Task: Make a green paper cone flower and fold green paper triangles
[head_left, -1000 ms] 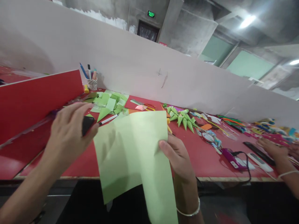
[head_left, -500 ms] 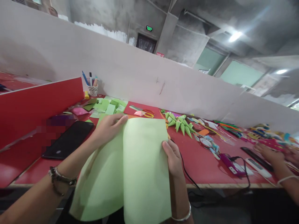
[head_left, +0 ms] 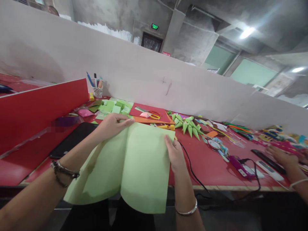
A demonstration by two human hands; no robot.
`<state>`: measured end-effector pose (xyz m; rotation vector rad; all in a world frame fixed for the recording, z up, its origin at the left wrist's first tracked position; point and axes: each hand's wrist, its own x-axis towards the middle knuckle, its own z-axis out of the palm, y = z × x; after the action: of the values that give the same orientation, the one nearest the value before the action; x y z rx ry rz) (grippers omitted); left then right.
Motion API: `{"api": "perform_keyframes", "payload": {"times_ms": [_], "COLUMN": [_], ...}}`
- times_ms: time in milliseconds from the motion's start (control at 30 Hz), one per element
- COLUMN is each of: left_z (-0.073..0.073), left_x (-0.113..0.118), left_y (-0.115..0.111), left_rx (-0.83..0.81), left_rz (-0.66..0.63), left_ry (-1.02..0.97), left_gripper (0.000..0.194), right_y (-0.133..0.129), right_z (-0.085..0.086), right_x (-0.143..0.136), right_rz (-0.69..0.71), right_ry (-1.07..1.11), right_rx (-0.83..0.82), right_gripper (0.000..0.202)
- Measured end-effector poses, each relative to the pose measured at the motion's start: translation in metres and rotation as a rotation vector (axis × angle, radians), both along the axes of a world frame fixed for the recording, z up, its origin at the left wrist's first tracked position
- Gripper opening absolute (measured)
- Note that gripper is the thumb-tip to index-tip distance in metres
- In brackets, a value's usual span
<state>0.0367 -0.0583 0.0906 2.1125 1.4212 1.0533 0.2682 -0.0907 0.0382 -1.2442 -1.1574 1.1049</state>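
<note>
A large sheet of light green paper hangs in front of me over the table's front edge, with a fold running down its middle. My left hand pinches its top near the fold. At the upper right corner, my right hand grips the edge, thumb on the front. Just behind the paper lie an orange strip and a yellow tool. Green folded paper cones sit beyond my right hand.
Green paper pieces, scissors and a pen cup are at the back. A black phone lies left. Right are a purple power strip, its cable, and another person's hand. A white partition stands behind.
The paper's lower edge has risen and its right panel tilts away more, baring the orange strip and yellow tool. My right hand has shifted slightly up, still gripping the paper.
</note>
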Motion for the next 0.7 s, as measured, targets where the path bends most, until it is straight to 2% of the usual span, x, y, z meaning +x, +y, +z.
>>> {"api": "perform_keyframes", "payload": {"times_ms": [133,233,367,500,600,700], "left_z": [-0.002,-0.005,-0.008,-0.009,-0.009,-0.01], "left_x": [0.0,0.0,0.003,0.003,-0.009,-0.032], "left_y": [0.003,0.005,0.007,0.008,0.009,0.005], "left_rx": [0.012,-0.012,-0.067,-0.038,-0.018,-0.111], "left_rz": [-0.017,-0.005,0.08,0.149,0.093,0.053], "left_ry": [-0.028,-0.024,-0.055,-0.037,0.054,0.095], "left_gripper": [0.042,0.043,0.042,0.042,0.044,0.038], "right_y": [-0.003,-0.006,-0.01,-0.011,-0.009,-0.005], "right_z": [-0.005,-0.008,-0.013,-0.016,-0.019,-0.021], "right_x": [-0.002,-0.003,-0.006,-0.005,0.0,0.008], "right_rz": [0.021,0.017,-0.092,-0.141,-0.147,-0.149], "right_ry": [0.03,-0.034,-0.184,-0.208,-0.209,-0.256], "right_rx": [0.01,0.017,0.04,0.034,0.04,0.094], "right_gripper": [0.042,0.042,0.046,0.046,0.047,0.047]}}
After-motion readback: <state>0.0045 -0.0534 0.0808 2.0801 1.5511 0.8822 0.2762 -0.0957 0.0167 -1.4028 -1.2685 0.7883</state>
